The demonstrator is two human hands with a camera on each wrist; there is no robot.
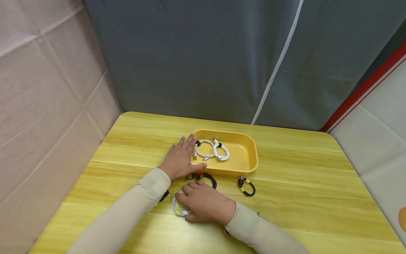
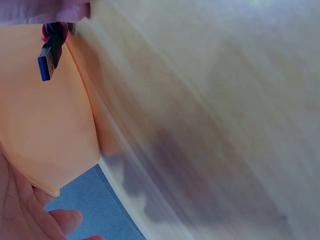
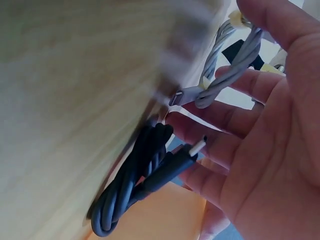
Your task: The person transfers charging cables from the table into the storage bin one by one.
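My left hand point(image 1: 184, 155) lies flat with straight fingers on the left rim of a yellow tray point(image 1: 247, 148), thumb along its front edge. In the tray are two white coiled cables point(image 1: 210, 150). My right hand point(image 1: 193, 203) rests palm down over a white cable with a yellow tie point(image 1: 177, 210) on the table; its fingers point(image 3: 235, 120) lie loosely across that white cable point(image 3: 220, 75). Just beyond them lies a black cable with a red tie point(image 1: 207, 176), its plug point(image 3: 197, 148) near my fingers. The left wrist view shows the tray wall point(image 2: 45, 130) and a blue USB plug point(image 2: 49, 60).
Another black cable with yellow ties point(image 1: 245, 186) lies in front of the tray's right corner. A small dark object point(image 1: 164, 195) peeks from under my left sleeve. The wooden table point(image 1: 301, 183) is ringed by grey and beige fabric walls point(image 1: 190, 53).
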